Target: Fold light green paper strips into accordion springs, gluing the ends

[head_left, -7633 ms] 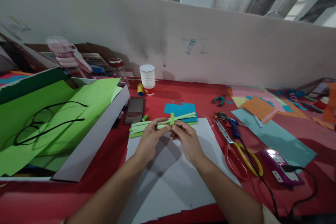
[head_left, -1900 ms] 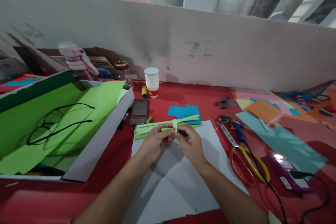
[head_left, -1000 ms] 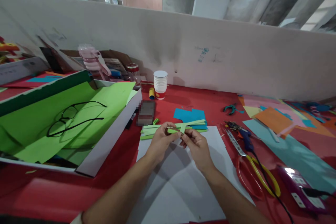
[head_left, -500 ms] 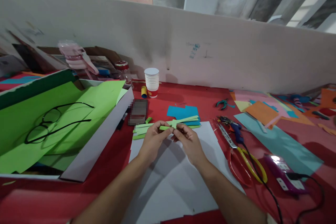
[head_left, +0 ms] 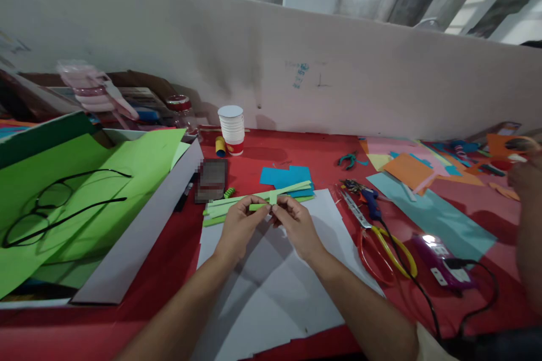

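My left hand and my right hand are close together over the white paper. Between them is a light green paper strip, pinched by the fingers of both hands. One part of it lies sideways at the left fingers and another part stands up near the right fingertips. Just behind my hands lies a bunch of green paper strips at the top of the white paper. Blue paper pieces lie beyond them. The undersides of my fingertips are hidden.
At left stands a box with green sheets and glasses. Paper cups stand behind. On the right lie scissors, a glue gun, a corded purple device and coloured paper. Another person's arm is at the right edge.
The view has turned slightly right, so things sit further left. Another person's arm has come in at the right edge. Both hands keep their pinch on the strip.
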Tool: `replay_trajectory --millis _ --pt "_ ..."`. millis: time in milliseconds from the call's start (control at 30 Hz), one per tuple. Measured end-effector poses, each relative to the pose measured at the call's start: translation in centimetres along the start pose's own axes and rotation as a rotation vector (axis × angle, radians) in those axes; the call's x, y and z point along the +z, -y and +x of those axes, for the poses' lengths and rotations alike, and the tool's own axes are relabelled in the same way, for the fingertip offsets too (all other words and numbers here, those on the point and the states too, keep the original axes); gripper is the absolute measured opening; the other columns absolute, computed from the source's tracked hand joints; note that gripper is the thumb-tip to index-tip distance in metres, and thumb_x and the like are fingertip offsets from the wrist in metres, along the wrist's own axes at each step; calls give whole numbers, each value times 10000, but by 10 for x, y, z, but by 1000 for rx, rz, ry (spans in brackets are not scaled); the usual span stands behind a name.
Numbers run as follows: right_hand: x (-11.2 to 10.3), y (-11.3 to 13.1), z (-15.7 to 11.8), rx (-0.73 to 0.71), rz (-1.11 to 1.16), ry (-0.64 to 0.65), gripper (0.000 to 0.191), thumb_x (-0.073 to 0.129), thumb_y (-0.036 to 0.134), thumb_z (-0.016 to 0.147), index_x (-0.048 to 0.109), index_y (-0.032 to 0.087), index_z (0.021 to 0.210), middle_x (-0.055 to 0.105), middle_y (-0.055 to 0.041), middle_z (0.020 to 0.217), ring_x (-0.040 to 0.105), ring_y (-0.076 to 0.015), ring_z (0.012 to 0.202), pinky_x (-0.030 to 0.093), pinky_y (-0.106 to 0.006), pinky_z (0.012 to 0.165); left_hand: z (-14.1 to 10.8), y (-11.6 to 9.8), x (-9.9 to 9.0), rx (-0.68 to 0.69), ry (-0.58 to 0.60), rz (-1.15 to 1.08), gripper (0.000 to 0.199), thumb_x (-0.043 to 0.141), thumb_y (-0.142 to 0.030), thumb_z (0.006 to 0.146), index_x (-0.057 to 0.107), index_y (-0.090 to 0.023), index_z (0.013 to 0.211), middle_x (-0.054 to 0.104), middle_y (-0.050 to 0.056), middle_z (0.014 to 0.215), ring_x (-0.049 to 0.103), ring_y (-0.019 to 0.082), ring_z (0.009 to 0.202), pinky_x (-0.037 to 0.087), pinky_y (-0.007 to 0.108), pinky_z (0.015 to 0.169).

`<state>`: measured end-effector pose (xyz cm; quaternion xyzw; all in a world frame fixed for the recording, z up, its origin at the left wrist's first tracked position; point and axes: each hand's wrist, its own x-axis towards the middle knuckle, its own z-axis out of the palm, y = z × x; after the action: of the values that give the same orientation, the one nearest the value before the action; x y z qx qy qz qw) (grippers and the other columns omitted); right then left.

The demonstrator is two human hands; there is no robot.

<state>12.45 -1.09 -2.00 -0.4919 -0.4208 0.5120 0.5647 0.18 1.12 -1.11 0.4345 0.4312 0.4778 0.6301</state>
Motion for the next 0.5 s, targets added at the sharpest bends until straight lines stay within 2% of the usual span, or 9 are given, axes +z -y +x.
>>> replay_trajectory --millis 200,367,500 --pt "0 2 1 -15 -10 19 161 616 346 732 565 202 783 550 43 622 541 -111 525 449 -234 511 1 3 -1 25 -23 66 152 717 -286 644 615 -183 691 578 -37 601 474 91 526 362 210 541" --pt "0 5 1 -28 -41 2 155 609 338 740 556 192 746 548 50 600 525 -99 496 424 -226 494 1 -1 -5 44 16 -58 70 663 -229 644 655 -178 692 575 -22 638 473 88 538 380 212 558" --pt "-2 4 1 -18 -31 -5 145 604 325 746 557 188 755 537 58 530 522 -100 487 418 -221 497 2 -2 -6 -127 31 -262 203 528 -297 717 672 -155 732 586 18 603 505 118 512 415 247 539"
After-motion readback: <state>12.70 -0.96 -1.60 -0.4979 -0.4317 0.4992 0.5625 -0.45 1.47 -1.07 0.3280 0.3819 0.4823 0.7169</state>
